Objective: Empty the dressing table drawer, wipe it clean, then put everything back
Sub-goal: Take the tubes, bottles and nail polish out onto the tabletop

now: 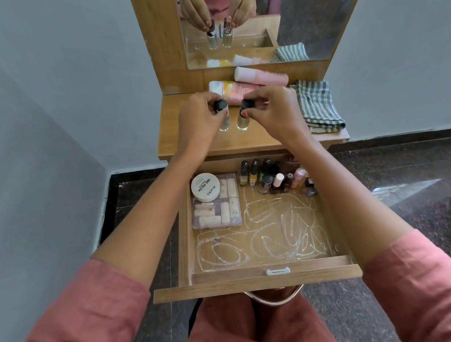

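Left hand (200, 115) fingers clamped on one clear bottle's (224, 122) black cap, right hand (273, 109) likewise on another bottle (242, 121), both upright mid-tabletop (189, 144), striped cloth (318, 105) at its right edge, drawer (255, 280) open

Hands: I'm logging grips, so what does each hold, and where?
Left hand pinches a bottle by its black cap; right hand likewise a second bottle.
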`<move>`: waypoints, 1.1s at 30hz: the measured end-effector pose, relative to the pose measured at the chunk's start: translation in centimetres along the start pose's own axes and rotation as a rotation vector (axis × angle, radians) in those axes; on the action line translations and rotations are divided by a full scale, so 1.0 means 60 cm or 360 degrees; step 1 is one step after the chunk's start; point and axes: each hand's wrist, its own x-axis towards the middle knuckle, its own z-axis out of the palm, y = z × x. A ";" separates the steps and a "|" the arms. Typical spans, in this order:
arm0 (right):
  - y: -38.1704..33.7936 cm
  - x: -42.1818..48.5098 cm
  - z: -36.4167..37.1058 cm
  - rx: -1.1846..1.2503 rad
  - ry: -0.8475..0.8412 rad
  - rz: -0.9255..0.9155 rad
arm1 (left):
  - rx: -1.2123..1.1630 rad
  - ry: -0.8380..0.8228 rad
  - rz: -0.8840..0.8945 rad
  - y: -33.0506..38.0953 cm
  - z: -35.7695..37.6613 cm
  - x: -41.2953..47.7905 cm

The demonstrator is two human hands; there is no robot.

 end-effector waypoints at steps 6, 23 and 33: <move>0.005 0.059 0.029 -0.0102 -0.0059 0.0000 | 0.0146 0.0057 -0.0012 -0.015 0.013 0.054; 0.030 0.094 0.066 -0.0155 -0.0083 -0.0064 | 0.0161 0.0051 -0.0016 -0.040 0.032 0.085; 0.036 0.087 0.049 -0.0175 -0.0057 -0.0033 | 0.0139 0.0128 0.0043 -0.028 0.026 0.072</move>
